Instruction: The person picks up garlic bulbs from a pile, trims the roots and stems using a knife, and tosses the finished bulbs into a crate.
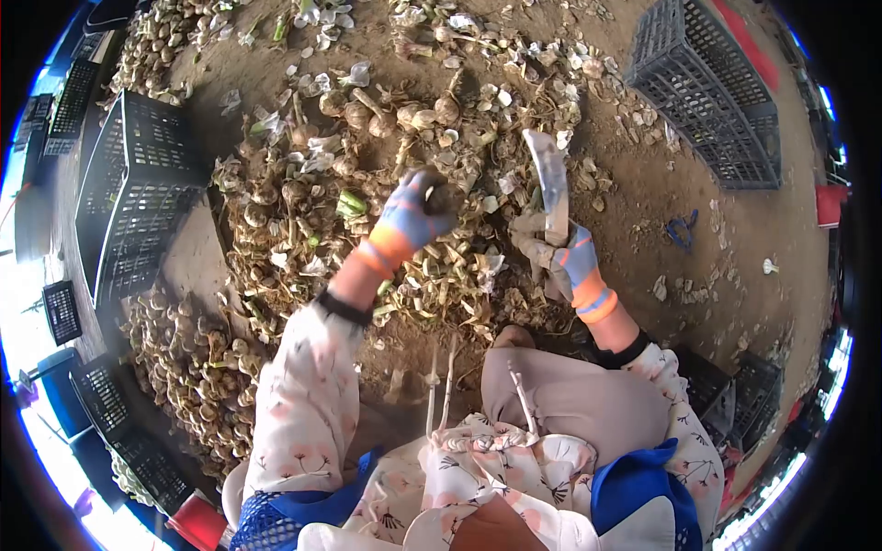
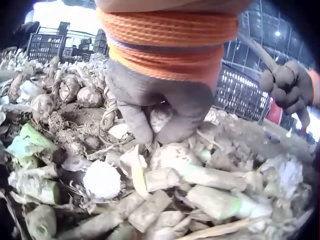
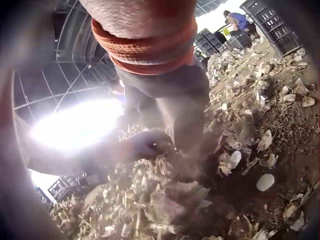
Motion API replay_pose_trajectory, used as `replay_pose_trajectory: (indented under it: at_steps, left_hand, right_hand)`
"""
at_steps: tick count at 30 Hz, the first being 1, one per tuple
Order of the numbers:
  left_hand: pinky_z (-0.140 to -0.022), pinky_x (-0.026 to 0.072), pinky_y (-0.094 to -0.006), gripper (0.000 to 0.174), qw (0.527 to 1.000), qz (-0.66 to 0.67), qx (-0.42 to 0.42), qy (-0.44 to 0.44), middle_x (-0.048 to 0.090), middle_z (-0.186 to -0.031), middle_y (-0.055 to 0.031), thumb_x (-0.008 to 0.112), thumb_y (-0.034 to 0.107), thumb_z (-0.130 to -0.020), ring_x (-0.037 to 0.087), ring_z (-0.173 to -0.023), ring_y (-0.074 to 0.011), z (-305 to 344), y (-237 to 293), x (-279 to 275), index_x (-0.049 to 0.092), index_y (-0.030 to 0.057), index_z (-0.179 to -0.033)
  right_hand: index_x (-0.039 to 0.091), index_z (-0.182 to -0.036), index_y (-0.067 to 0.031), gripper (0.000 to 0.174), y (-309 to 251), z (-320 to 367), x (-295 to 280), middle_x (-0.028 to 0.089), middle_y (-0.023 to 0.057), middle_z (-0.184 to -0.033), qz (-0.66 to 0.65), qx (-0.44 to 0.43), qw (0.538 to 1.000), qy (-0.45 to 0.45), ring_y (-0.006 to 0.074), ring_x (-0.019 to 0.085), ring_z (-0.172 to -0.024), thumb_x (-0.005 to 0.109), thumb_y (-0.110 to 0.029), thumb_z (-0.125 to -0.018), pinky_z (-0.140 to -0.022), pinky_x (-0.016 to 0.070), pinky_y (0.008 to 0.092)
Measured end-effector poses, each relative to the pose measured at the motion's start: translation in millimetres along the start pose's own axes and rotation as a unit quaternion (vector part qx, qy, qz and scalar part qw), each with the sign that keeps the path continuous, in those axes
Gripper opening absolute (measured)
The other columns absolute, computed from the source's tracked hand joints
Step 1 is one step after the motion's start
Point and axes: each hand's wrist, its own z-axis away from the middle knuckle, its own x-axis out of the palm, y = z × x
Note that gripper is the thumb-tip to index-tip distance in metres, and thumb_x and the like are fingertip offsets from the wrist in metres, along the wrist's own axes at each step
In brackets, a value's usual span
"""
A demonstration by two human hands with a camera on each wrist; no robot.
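Gloved in grey with an orange and blue cuff, the left hand [image 1: 413, 216] curls its fingers round a garlic bulb [image 1: 446, 199] over the pile of garlic and cut stalks [image 1: 432, 275]. In the left wrist view, part of the bulb [image 2: 160, 118] shows between the thumb and fingers of the left hand [image 2: 160, 92]. To the right, the right hand [image 1: 568, 262] grips a long tool with a pale, flat blade [image 1: 551, 179] pointing away from the body. The right wrist view shows the right hand [image 3: 167, 100] blurred, its tool not clearly visible.
Black crates [image 1: 138, 193] stand left of the pile, and another crate [image 1: 707, 92] is at the upper right. More bulbs [image 1: 188, 367] lie heaped at the lower left. A blue item [image 1: 682, 231] lies on the soil at right. Another person [image 3: 239, 21] is in the background.
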Motion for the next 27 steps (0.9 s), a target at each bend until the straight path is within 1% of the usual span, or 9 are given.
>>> replay_pose_trajectory:
  at_steps: [4, 8, 10, 13, 15, 16, 19, 24, 27]
  left_hand:
    - [-0.075, 0.0491, -0.0264, 0.061, 0.783, 0.539, -0.307, -0.054, 0.057, -0.107, -0.0101, 0.071, -0.003, -0.068, 0.057, -0.09, -0.0148, 32.8, 75.8, -18.1, 0.042, -0.0031, -0.121]
    - [-0.086, 0.0479, -0.0361, 0.081, 0.733, 0.648, -0.205, 0.024, 0.051, -0.118, -0.0132, 0.074, -0.005, -0.063, 0.054, -0.102, -0.02, 62.2, 110.5, 3.6, 0.031, 0.0, -0.132]
    - [-0.074, 0.0537, -0.0334, 0.079, 0.803, 0.569, -0.161, 0.079, 0.055, -0.11, -0.0117, 0.072, -0.006, -0.065, 0.059, -0.093, -0.0204, 68.3, 107.2, 12.0, 0.031, 0.0024, -0.132]
    - [-0.048, 0.0525, -0.0237, 0.071, 0.715, 0.632, -0.297, 0.041, 0.058, -0.099, -0.0096, 0.072, -0.002, -0.069, 0.062, -0.073, -0.0154, 73.2, 108.9, -0.3, 0.033, 0.0037, -0.128]
    - [-0.042, 0.0487, -0.0225, 0.059, 0.736, 0.586, -0.338, 0.016, 0.061, -0.094, -0.0106, 0.067, 0.004, -0.074, 0.062, -0.067, -0.0152, 71.5, 113.0, -11.6, 0.038, 0.0007, -0.125]
    - [-0.041, 0.0477, -0.0229, 0.055, 0.74, 0.573, -0.353, -0.016, 0.061, -0.096, -0.0109, 0.068, 0.008, -0.076, 0.062, -0.066, -0.0139, 72.9, 109.6, -15.1, 0.04, 0.0008, -0.123]
    - [-0.055, 0.0526, -0.0318, 0.043, 0.83, 0.371, -0.348, -0.229, 0.063, -0.095, -0.0064, 0.064, 0.018, -0.08, 0.063, -0.07, -0.0127, 81.1, 74.5, -3.1, 0.046, 0.0085, -0.118]
    - [-0.1, 0.0311, -0.0474, 0.037, 0.975, 0.17, -0.092, -0.106, 0.059, -0.111, 0.008, 0.057, 0.031, -0.081, 0.053, -0.104, -0.0124, 85.3, 98.0, 3.9, 0.051, 0.0255, -0.118]
    - [-0.097, 0.0337, -0.0464, 0.04, 0.948, 0.053, -0.17, -0.262, 0.058, -0.111, 0.0081, 0.059, 0.03, -0.079, 0.054, -0.101, -0.0159, 76.5, 118.5, -12.6, 0.05, 0.0269, -0.118]
  right_hand:
    - [0.054, -0.111, 0.0045, 0.036, -26.4, -6.3, 31.4, 0.062, 0.0083, -0.087, -0.067, 0.026, 0.995, -0.065, 0.0086, 0.055, -0.059, 0.06, -0.009, -0.079, -0.048, 0.0465, 0.0208]
    - [0.058, -0.105, 0.0033, 0.031, -26.2, -9.4, 53.2, 0.062, 0.0039, -0.086, -0.102, 0.049, 0.991, -0.065, 0.0108, 0.057, -0.072, 0.061, -0.012, -0.078, -0.07, 0.0492, 0.0242]
    - [0.06, -0.102, 0.0025, 0.029, -18.7, -8.0, 54.5, 0.062, 0.0039, -0.086, -0.099, 0.098, 0.989, -0.044, 0.0115, 0.057, -0.079, 0.062, -0.015, -0.079, -0.076, 0.0466, 0.0251]
    - [0.06, -0.102, 0.0004, 0.025, -29.8, -4.0, 44.0, 0.062, 0.0018, -0.084, -0.032, 0.077, 0.995, -0.055, 0.0107, 0.057, -0.076, 0.061, -0.012, -0.081, -0.068, 0.0448, 0.0226]
    - [0.061, -0.1, -0.0028, 0.027, -30.7, 4.3, 29.9, 0.061, 0.004, -0.076, 0.313, -0.098, 0.944, -0.015, 0.014, 0.058, -0.069, 0.063, -0.009, -0.074, -0.066, 0.0458, 0.0252]
    - [0.061, -0.099, -0.0042, 0.03, -30.2, 8.8, 20.6, 0.062, 0.0061, -0.074, 0.508, -0.194, 0.839, -0.017, 0.0175, 0.06, -0.067, 0.064, -0.008, -0.07, -0.066, 0.0468, 0.027]
    - [0.058, -0.099, -0.0114, 0.042, -44.1, 29.1, 31.4, 0.061, 0.0092, -0.081, 0.627, -0.297, 0.717, -0.067, 0.0281, 0.061, -0.075, 0.069, -0.014, -0.059, -0.067, 0.0488, 0.0394]
    - [0.052, -0.089, -0.0092, 0.037, -46.7, 39.7, 44.3, 0.058, 0.0075, -0.078, 0.651, -0.245, 0.71, -0.107, 0.0274, 0.06, -0.075, 0.071, -0.017, -0.059, -0.064, 0.0471, 0.0385]
    - [0.052, -0.088, -0.0097, 0.037, -44.0, 39.6, 46.0, 0.058, 0.0073, -0.078, 0.645, -0.25, 0.715, -0.102, 0.0275, 0.06, -0.074, 0.071, -0.018, -0.058, -0.064, 0.0473, 0.038]
